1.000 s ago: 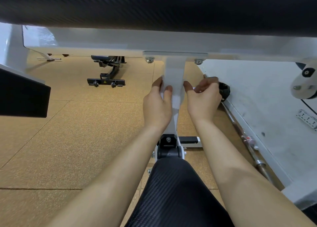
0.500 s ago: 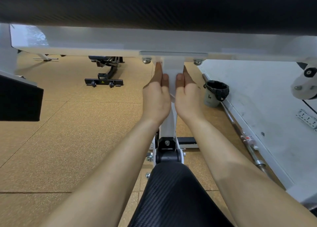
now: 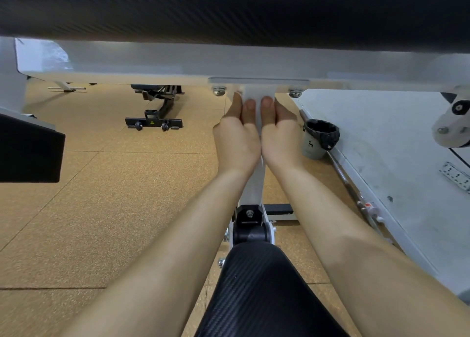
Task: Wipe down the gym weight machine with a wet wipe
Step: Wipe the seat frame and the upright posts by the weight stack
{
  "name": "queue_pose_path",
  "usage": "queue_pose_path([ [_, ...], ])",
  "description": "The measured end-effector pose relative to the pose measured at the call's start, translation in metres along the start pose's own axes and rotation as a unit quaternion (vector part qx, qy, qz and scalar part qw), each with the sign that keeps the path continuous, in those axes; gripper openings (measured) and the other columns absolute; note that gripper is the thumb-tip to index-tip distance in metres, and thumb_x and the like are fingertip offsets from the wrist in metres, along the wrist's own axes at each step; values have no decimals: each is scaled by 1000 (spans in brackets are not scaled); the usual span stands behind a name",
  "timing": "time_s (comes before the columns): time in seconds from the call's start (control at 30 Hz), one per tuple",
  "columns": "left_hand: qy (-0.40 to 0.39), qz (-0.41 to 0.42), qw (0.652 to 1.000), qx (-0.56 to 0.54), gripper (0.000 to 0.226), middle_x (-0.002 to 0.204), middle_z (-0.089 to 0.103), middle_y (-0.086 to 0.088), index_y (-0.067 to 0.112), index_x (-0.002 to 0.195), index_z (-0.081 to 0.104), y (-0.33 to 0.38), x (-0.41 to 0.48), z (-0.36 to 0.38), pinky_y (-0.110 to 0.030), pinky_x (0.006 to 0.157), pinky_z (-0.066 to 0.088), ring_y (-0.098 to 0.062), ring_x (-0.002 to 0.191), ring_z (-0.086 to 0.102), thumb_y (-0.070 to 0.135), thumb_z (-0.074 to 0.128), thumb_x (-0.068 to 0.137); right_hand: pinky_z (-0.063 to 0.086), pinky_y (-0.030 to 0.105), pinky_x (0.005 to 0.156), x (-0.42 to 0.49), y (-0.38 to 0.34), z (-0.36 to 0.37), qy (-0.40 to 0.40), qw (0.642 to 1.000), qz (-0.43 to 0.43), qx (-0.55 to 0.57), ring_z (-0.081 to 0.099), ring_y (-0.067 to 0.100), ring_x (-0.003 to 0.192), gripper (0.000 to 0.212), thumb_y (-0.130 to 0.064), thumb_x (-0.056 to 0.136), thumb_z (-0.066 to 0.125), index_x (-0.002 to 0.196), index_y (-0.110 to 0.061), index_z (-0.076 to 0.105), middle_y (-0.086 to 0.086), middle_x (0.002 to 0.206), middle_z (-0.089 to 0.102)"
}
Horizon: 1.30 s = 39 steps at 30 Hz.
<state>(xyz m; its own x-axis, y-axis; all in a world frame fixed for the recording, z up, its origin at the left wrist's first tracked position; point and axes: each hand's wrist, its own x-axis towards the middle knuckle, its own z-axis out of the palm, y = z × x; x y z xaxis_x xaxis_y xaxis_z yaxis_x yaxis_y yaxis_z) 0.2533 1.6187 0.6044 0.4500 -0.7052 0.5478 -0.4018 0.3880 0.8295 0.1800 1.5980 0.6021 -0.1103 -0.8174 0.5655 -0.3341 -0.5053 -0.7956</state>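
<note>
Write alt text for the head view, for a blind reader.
The left hand and right hand press a white wet wipe flat against the gym machine's upright post, just below its bolted crossbar. A black padded seat fills the lower foreground.

wet wipe [image 3: 258, 97] mostly under fingers [image 3: 250, 111]

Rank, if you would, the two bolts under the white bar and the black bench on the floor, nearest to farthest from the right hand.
From the right hand:
1. Right bolt, just above it, to the right.
2. Left bolt, across the post.
3. Black bench, far left on the floor.
</note>
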Motion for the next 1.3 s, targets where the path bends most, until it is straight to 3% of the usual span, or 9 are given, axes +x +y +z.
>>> queue_pose_path([
  [0.17,-15,-20,997,-69,47,94,74,-9,7,101,73,-4,14,-3,-40,86,54,-27,92,68,44,45,99,44,26,71,9,-3,-2,0,999,15,36,58,8,73,34,-41,106,44,78,-28,59,-14,72,62],
  [0.27,-48,-28,997,-53,45,114,73,-8,8,129,65,-12,11,-4,-36,95,52,-21,105,67,40,47,103,42,18,72,2,5,-1,-16,999,5,30,60,6,82,27,-35,107,42,102,-23,65,-15,90,65],
  [0.37,-82,-2,996,29,46,116,71,-8,13,150,46,-26,-9,-8,-21,79,46,-17,98,64,31,42,108,39,6,70,-19,21,-2,-68,998,-4,-19,58,4,83,35,-29,109,37,132,-14,58,-11,102,62],
  [0.5,-69,22,997,36,45,111,70,-5,14,150,45,-23,-5,-8,-22,77,45,-19,99,65,30,38,109,38,12,74,-18,16,-8,-81,996,-25,-23,57,12,98,34,-27,109,36,134,-13,55,-10,105,60],
  [0.67,-72,17,997,16,45,109,66,2,13,151,44,-19,-1,-6,-17,81,45,-12,98,62,28,39,109,33,1,68,-4,4,-4,-40,998,-23,-34,48,-1,84,35,-27,109,36,133,-10,55,-4,105,62],
  [0.83,-136,18,987,87,33,101,72,-15,5,115,64,-81,-44,-14,-21,60,36,-24,73,61,27,41,108,35,18,64,-45,62,-1,-131,987,3,-92,57,11,79,35,-34,109,32,107,-9,57,-3,89,61],
  [0.9,-181,10,979,94,35,89,70,-10,13,130,58,-100,-60,-19,-29,61,43,-25,73,64,31,38,108,42,25,71,-59,81,-2,-176,979,28,-98,62,18,94,35,-36,108,32,118,-11,54,3,106,65],
  [1.07,-286,8,939,189,45,72,58,9,24,151,36,-119,-84,-37,-27,58,43,-6,60,54,35,35,108,35,8,67,-84,99,-13,-292,943,26,-160,58,15,98,38,-34,108,34,141,-16,42,-2,115,60],
  [1.3,-176,21,981,83,27,73,61,5,12,90,60,-83,-46,-24,-23,54,36,-2,62,54,27,45,107,38,32,67,-53,63,-11,-181,975,14,-131,60,23,87,33,-33,108,35,112,-8,57,8,100,65],
])
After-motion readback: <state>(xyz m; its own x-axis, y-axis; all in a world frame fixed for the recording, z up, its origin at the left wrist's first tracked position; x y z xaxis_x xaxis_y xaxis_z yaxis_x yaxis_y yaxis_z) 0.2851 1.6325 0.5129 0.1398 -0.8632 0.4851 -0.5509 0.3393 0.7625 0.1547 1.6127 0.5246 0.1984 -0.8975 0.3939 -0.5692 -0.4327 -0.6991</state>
